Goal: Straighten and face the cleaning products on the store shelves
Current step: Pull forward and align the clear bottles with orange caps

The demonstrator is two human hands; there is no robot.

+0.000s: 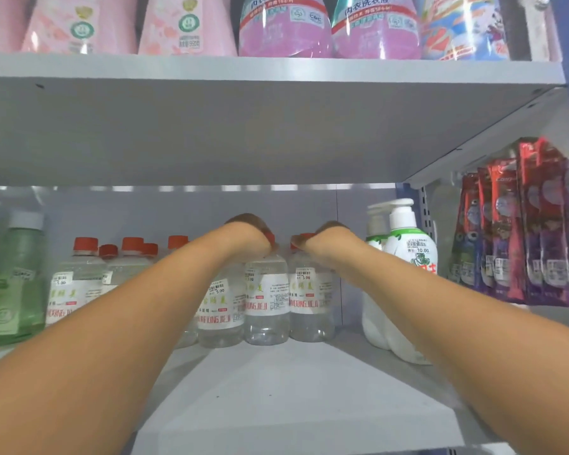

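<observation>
Both hands curled over red caps: left hand (pixel 248 229), right hand (pixel 329 233)

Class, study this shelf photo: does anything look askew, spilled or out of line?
No spill shows. The clear red-capped bottles sit in an uneven row: those at the left stand staggered, labels turned different ways. The left hand and right hand grip two bottle tops.

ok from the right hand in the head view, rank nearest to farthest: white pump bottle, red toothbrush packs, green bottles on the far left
1. White pump bottle: just right of the right hand.
2. Red toothbrush packs: hanging farther right, past the shelf upright.
3. Green bottles: far left end of the shelf, beyond the left hand.
</observation>
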